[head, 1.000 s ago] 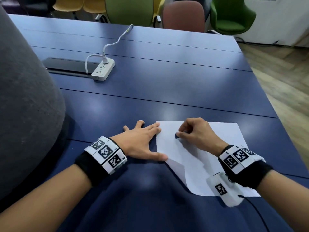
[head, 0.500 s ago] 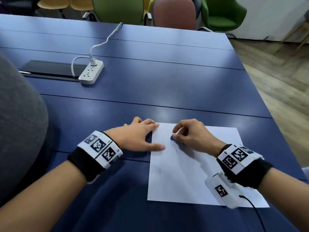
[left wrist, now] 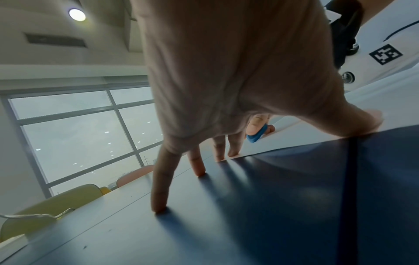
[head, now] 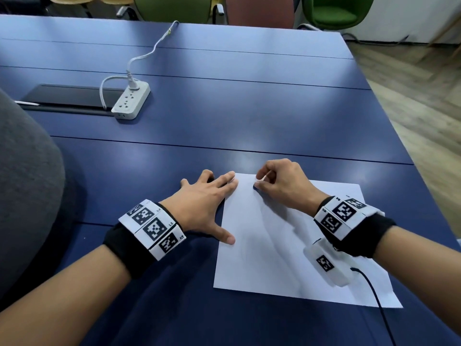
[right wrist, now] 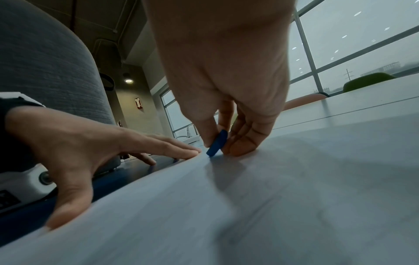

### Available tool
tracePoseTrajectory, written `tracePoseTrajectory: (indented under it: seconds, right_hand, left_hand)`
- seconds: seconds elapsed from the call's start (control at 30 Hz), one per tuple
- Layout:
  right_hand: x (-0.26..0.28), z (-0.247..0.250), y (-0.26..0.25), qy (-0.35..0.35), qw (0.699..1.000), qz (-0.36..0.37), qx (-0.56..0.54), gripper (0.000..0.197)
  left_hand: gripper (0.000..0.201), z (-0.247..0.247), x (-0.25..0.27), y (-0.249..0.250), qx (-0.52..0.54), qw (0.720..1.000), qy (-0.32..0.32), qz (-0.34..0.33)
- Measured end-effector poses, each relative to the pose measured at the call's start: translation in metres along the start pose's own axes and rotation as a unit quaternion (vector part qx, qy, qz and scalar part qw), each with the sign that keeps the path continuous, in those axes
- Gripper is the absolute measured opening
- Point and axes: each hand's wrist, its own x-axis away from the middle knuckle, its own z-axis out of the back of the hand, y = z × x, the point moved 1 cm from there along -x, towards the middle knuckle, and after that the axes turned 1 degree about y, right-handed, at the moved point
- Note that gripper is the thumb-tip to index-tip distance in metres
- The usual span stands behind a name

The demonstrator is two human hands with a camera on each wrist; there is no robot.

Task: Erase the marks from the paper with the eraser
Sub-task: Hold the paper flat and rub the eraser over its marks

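A white sheet of paper (head: 287, 245) lies flat on the blue table (head: 249, 116). My right hand (head: 279, 183) pinches a small blue eraser (right wrist: 217, 142) between thumb and fingers, its lower end touching the paper near the sheet's far left corner; the left wrist view shows the eraser (left wrist: 256, 134) too. My left hand (head: 207, 203) is spread flat with straight fingers, the thumb and fingertips pressing the paper's left edge, the other fingers on the table. No marks are plain to see on the sheet.
A white power strip (head: 131, 101) with its cable lies at the far left beside a black panel (head: 69, 96) set in the table. Coloured chairs (head: 334, 11) stand beyond the far edge. A grey rounded chair back (head: 27, 183) fills the left side.
The paper's near left corner, curled up a second ago, now lies flat. Both hands stay at the sheet's top left; the head view has shifted.
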Motion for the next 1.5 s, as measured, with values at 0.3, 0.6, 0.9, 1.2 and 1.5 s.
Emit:
tracePoseTrajectory:
  seconds: [0.3,0.6,0.9,1.2,1.5]
  right_hand:
    - [0.0,-0.002,-0.005,-0.023,0.999,0.019,0.018,0.007]
    - [0.003,-0.006,-0.011,-0.066,0.997,0.033,0.02,0.008]
    - [0.009,-0.012,-0.019,-0.094,0.994,0.054,0.023,0.01]
    - [0.012,-0.017,-0.021,-0.099,0.992,0.072,0.015,0.008]
    - [0.013,-0.019,-0.021,-0.094,0.992,0.077,0.018,0.007]
  left_hand:
    - [0.142,-0.008,-0.001,-0.002,0.006,1.0,-0.019,0.012]
    - [0.143,-0.007,0.0,-0.001,0.038,0.999,-0.034,0.018]
    - [0.143,-0.006,0.002,-0.004,0.029,0.999,-0.017,0.008]
    - [0.143,-0.008,0.001,-0.004,0.022,1.0,-0.012,0.007]
    - [0.143,-0.008,0.002,-0.004,0.02,1.0,-0.012,0.007]
